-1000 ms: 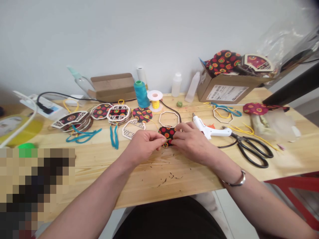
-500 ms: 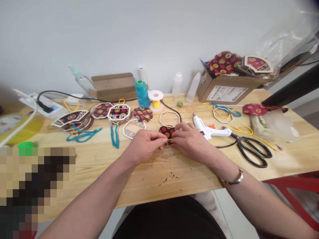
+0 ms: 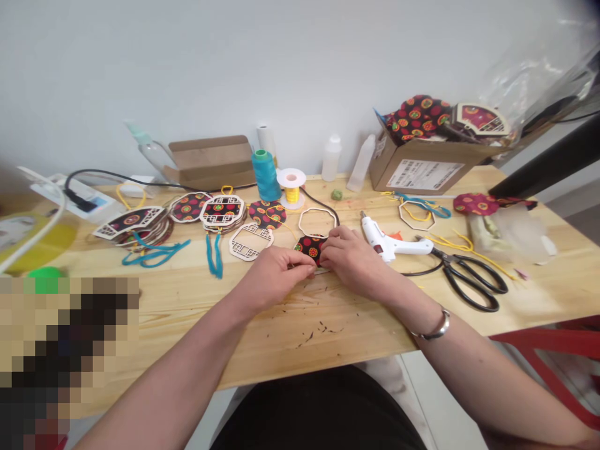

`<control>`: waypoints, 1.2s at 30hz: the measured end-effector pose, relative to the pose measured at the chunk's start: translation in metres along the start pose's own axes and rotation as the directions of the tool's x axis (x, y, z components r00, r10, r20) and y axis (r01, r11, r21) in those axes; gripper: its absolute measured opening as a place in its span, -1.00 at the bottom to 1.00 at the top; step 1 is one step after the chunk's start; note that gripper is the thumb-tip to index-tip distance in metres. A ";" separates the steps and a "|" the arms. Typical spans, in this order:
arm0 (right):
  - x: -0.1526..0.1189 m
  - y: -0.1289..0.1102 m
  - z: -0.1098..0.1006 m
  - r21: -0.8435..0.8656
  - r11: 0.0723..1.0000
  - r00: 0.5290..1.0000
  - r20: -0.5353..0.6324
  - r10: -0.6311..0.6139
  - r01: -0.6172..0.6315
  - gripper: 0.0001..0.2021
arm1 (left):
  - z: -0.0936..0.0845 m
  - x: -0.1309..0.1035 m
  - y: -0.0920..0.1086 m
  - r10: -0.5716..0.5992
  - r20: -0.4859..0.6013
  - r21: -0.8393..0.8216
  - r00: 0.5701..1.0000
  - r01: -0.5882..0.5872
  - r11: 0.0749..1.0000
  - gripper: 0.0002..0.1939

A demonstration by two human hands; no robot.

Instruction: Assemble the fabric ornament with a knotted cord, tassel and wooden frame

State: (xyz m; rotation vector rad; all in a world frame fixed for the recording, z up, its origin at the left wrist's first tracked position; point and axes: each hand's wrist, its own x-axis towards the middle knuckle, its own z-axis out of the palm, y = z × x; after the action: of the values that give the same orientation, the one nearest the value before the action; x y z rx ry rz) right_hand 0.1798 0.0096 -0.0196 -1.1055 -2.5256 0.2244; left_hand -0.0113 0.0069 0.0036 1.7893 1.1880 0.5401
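The wooden table is the largest thing here, and it stands against a pale wall. At its back, toward the right, is a cardboard box with patterned cloth and a fan-shaped piece at its top. On the front of the box there is a white label with a barcode and lines of print, but the letters are too small to read. A smaller brown carton stands open near the wall.

Both hands work at the middle of the table. The left hand has thumb and first finger closed together, pinching the lower edge of a dark patterned piece. The right hand is half closed, its bent fingers holding the right side of the same piece, which lies flat on the table between the two hands. A silver bracelet is around the right wrist.

Black-handled scissors lie farther right, and a white glue gun lies just beside the right hand. A blue spool stands next to a smaller yellow spool. Behind the patterned piece lies a thin octagonal ring.
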 end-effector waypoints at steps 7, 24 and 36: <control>0.001 -0.001 0.000 0.023 0.999 0.999 0.022 0.037 -0.038 -0.86 | 0.006 0.000 -0.007 0.124 -0.015 0.191 0.992 -0.119 0.974 -0.79; 0.000 -0.003 0.000 -0.006 0.999 0.998 0.039 0.050 -0.050 -0.82 | 0.018 0.001 -0.009 0.244 -0.055 0.492 0.968 -0.187 0.850 -0.82; -0.001 -0.004 0.001 -0.006 0.999 0.999 0.027 0.046 -0.046 -0.82 | 0.032 -0.007 -0.002 0.225 -0.064 0.749 0.972 -0.102 0.654 -0.76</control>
State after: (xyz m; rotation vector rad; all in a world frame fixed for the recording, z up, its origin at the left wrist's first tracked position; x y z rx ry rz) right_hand 0.1775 0.0059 -0.0192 -1.1712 -2.5278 0.2459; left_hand 0.0084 -0.0134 -0.0136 2.6194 1.4936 0.2981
